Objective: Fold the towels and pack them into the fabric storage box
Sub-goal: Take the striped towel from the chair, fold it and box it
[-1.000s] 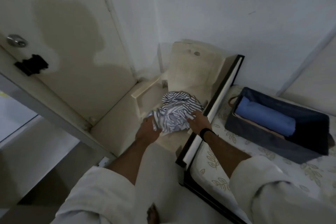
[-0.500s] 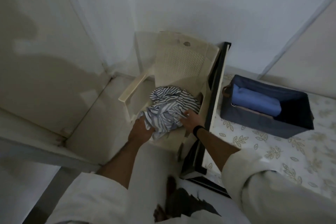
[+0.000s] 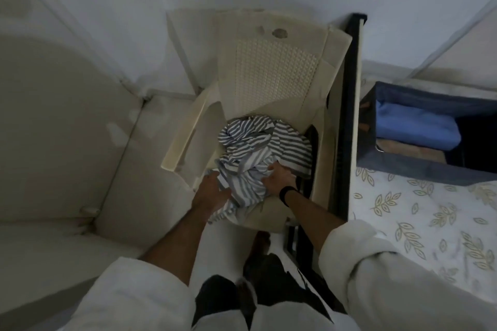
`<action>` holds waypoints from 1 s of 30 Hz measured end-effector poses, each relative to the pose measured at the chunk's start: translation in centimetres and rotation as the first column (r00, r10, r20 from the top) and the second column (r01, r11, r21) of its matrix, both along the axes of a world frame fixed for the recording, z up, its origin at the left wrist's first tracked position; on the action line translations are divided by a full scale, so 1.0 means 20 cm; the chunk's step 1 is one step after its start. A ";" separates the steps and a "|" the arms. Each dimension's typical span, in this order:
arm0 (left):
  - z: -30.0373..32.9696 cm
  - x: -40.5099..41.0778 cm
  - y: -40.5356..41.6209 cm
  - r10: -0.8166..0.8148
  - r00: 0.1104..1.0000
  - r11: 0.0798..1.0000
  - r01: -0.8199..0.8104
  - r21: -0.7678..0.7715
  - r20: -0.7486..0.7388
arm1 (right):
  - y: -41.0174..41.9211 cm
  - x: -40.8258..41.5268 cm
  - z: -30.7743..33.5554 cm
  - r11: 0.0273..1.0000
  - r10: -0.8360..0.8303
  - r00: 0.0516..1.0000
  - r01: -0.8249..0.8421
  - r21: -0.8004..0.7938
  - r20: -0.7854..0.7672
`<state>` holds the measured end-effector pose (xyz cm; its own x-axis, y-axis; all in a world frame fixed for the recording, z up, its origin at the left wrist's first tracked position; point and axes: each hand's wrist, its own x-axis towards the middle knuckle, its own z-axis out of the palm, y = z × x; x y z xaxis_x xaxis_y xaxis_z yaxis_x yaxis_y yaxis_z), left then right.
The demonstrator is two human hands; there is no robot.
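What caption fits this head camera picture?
Both hands, left hand and right hand, grip a crumpled striped towel on a plastic chair.

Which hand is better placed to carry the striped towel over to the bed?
Right, probably. The right hand grips the striped towel on the chair's bed side; the left hand holds its far edge.

Striped towel (image 3: 258,153): soft crumpled cloth. Chair (image 3: 274,70): cream matt plastic, dimpled backrest. Storage box (image 3: 419,172): navy fabric. Bed sheet (image 3: 419,212): leaf-printed cloth.
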<state>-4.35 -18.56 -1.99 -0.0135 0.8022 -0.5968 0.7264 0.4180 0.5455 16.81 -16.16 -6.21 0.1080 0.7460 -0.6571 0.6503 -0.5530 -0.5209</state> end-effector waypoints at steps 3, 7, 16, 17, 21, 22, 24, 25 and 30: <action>-0.09 0.04 0.15 -0.002 0.999 1.000 0.003 -0.019 0.046 | 0.10 0.01 -0.15 1.000 -0.010 1.000 0.010 -0.028 -0.001; -0.30 0.05 0.33 -0.098 0.991 0.995 0.100 -0.019 0.088 | 0.23 0.01 -0.40 1.000 0.018 1.000 -0.018 0.008 0.024; -0.78 -0.05 0.48 -0.164 0.977 0.982 0.175 -0.073 0.134 | 0.55 0.02 -0.82 0.797 0.504 0.752 -0.594 0.107 0.424; -0.80 -0.06 0.49 -0.158 0.979 0.981 0.170 -0.091 0.125 | 0.56 0.02 -0.83 0.807 0.497 0.757 -0.583 0.095 0.423; -0.73 -0.09 0.49 -0.144 0.985 0.983 0.154 -0.100 0.097 | 0.53 -0.01 -0.69 0.899 0.251 0.922 -0.335 0.281 0.295; -0.67 -0.07 0.51 -0.147 0.983 0.985 0.156 -0.078 0.109 | 0.52 -0.02 -0.62 0.924 0.124 0.969 -0.191 0.330 0.216; -0.52 0.00 0.57 -0.185 0.972 0.980 0.192 -0.041 0.143 | 0.51 -0.04 -0.43 0.930 -0.023 0.998 -0.001 0.368 0.060; -0.43 0.04 0.60 -0.227 0.960 0.973 0.232 -0.011 0.165 | 0.51 -0.05 -0.34 0.927 -0.039 0.999 0.035 0.374 0.004; -0.05 0.24 0.78 -0.290 0.921 0.940 0.223 0.258 0.260 | 0.57 -0.03 0.29 0.859 -0.013 0.994 0.066 0.508 -0.108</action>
